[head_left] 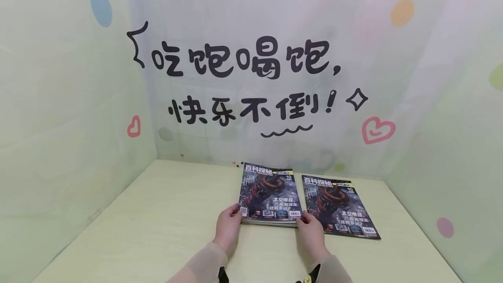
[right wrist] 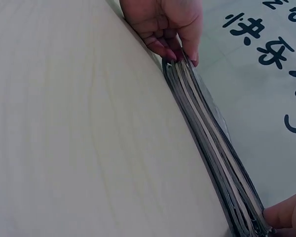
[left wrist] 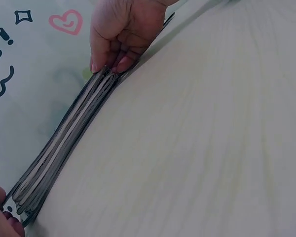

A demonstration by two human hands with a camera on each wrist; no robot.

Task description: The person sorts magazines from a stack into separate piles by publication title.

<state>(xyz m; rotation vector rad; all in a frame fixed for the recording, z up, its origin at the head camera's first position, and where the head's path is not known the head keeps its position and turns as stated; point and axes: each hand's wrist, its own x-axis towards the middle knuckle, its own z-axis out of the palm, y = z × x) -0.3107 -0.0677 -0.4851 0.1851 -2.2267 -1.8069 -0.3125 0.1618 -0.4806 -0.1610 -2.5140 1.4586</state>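
A small stack of magazines (head_left: pixel 271 193) with dark, picture-covered covers lies on the table, its several layers showing along the near edge in both wrist views. My left hand (head_left: pixel 229 229) pinches its near left corner, thumb on top and fingers below. At the near right corner, my right hand (head_left: pixel 312 235) pinches the stack the same way. In the left wrist view the right hand (left wrist: pixel 128 32) grips the far end of the layered edge. A matching magazine (head_left: pixel 338 206) lies flat just right of the stack, its near left corner hidden behind my right hand.
The pale yellow table (head_left: pixel 157 222) reaches to a printed back curtain (head_left: pixel 251 21) with large black writing. Light side curtains (head_left: pixel 70 112) border the table on the left and right.
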